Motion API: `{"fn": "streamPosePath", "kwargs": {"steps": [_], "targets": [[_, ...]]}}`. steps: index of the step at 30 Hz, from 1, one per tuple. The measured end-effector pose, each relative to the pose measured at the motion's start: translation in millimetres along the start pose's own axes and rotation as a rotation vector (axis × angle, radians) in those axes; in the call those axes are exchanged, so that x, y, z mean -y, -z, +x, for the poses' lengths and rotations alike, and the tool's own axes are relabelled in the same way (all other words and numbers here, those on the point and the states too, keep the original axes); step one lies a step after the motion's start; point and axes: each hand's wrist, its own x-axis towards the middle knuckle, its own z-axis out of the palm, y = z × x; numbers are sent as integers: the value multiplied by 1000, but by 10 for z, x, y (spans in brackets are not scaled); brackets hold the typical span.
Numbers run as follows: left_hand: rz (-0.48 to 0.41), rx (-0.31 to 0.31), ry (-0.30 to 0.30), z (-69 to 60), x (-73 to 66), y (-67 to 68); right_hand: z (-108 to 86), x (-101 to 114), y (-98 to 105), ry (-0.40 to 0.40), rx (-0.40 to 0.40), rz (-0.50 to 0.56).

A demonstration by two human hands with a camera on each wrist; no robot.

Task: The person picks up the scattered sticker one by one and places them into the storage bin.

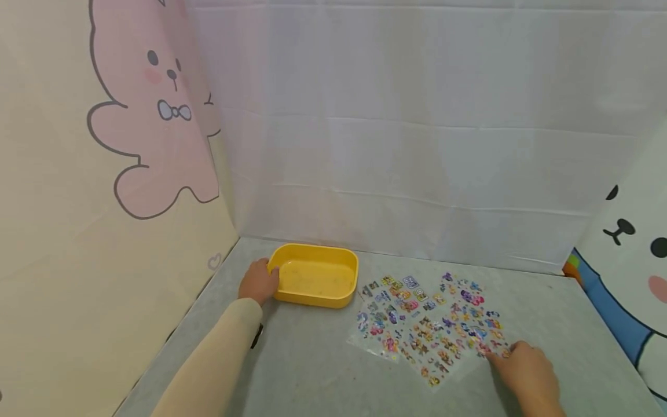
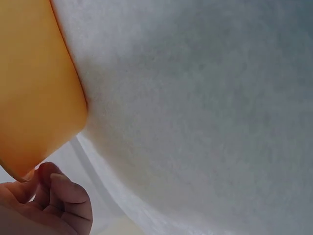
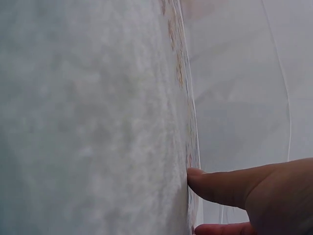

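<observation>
My left hand [image 1: 259, 282] holds the left end of a shallow yellow plastic tray [image 1: 312, 302], thumb over the rim. In the left wrist view its fingers [image 2: 71, 193] curl against the rim of the tray [image 2: 41, 83]. Clear sticker sheets with small colourful cartoon figures lie fanned out and overlapping right of the tray. My right hand [image 1: 527, 373] touches the near right corner of the rightmost sticker sheet [image 1: 471, 310]. In the right wrist view the right thumb [image 3: 220, 186] is straight with its tip on the sheet, a fingertip apart from it.
A grey cloth-like surface [image 1: 312, 359] covers the table. White sheeting [image 1: 391, 127] hangs behind it. A cream panel with a pink cartoon animal [image 1: 161, 145] stands at the left, and a panel with a white cartoon face [image 1: 636, 272] at the right.
</observation>
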Motion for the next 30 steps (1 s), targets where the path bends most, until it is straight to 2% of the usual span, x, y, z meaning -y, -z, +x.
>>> {"fn": "streamPosePath", "kwargs": {"steps": [5, 9, 16, 23, 30], "targets": [[-86, 46, 93, 29, 29, 5, -14, 1, 10, -2, 17, 23], [-131, 71, 134, 14, 21, 29, -22, -1, 23, -11, 24, 44], [-108, 55, 142, 18, 13, 15, -2, 42, 45, -42, 19, 63], [-73, 43, 131, 10, 17, 15, 18, 58, 56, -14, 19, 74], [-87, 45, 156, -28, -25, 35, 69, 53, 74, -35, 27, 76]]}}
